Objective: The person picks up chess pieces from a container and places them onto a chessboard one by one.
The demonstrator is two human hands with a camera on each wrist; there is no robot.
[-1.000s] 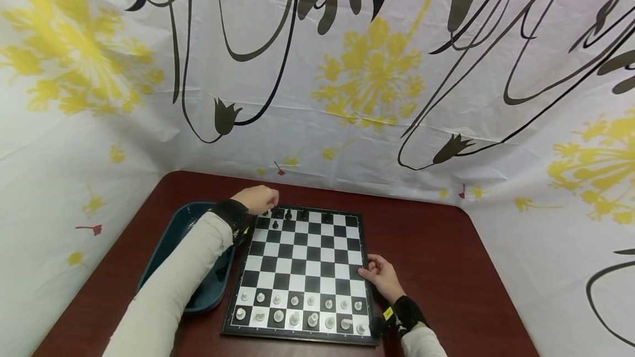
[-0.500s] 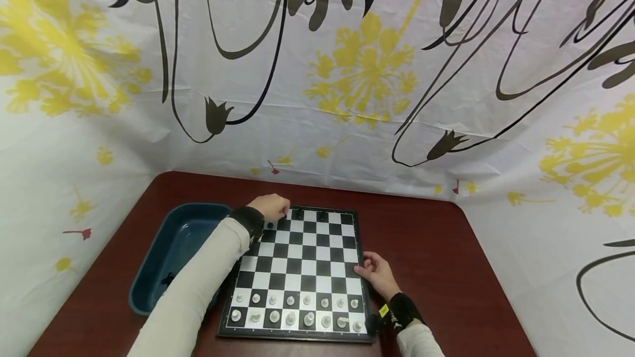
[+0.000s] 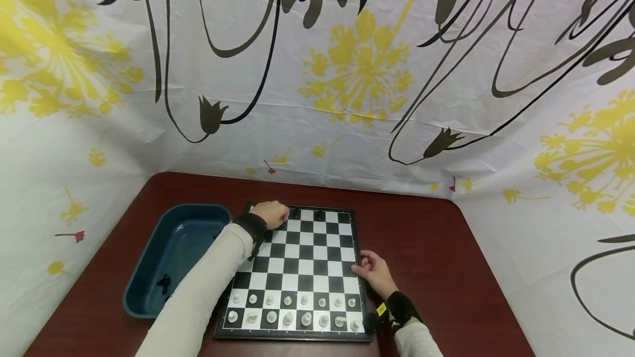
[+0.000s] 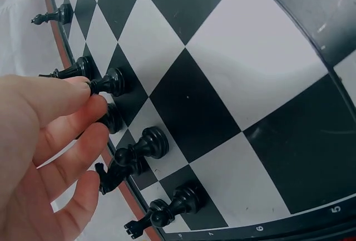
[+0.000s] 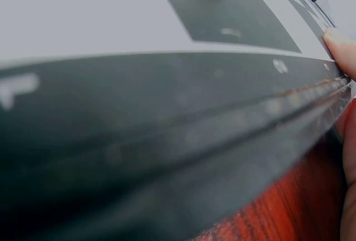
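Observation:
A black-and-white chessboard lies on the table. My left hand is over its far left part, thumb and index finger pinching the top of a black pawn. The pawn's base is right at a dark square. Around those fingers stand other black pieces, among them a knight, a rook and a pawn. My right hand grips the board's right edge, thumb on top and fingers below. White pieces fill the two near rows.
Left of the board is a blue tray with a few black pieces inside, partly hidden by my left sleeve. Further right on the far row are two black pieces. A patterned cloth hangs behind the reddish-brown table.
My left hand has come from the far left corner rightward, then slightly nearer, onto the pawn. The right hand stays on the board's edge. The head view has shifted a little.

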